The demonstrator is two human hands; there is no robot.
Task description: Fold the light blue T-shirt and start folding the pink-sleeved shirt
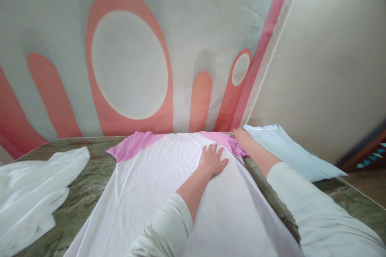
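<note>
A white T-shirt [150, 192] with pink sleeves lies spread on a wood-patterned table, its collar end at the far edge. My left hand [212, 160] is open and rests palm down on the upper right of the shirt, fingers spread. At the right pink sleeve [238, 147], which is bunched into small folds, my right hand [242, 135] has its fingers curled in at the sleeve's far edge. Part of those fingers is hidden behind the hand. The left pink sleeve [132, 145] lies out flat, with no hand on it.
To the right is a folded pale blue garment [283, 148], close to my right forearm. A crumpled white cloth [36, 196] lies on the left of the table [90, 176]. Behind the far edge rises a wall [183, 20] with a pink and orange pattern.
</note>
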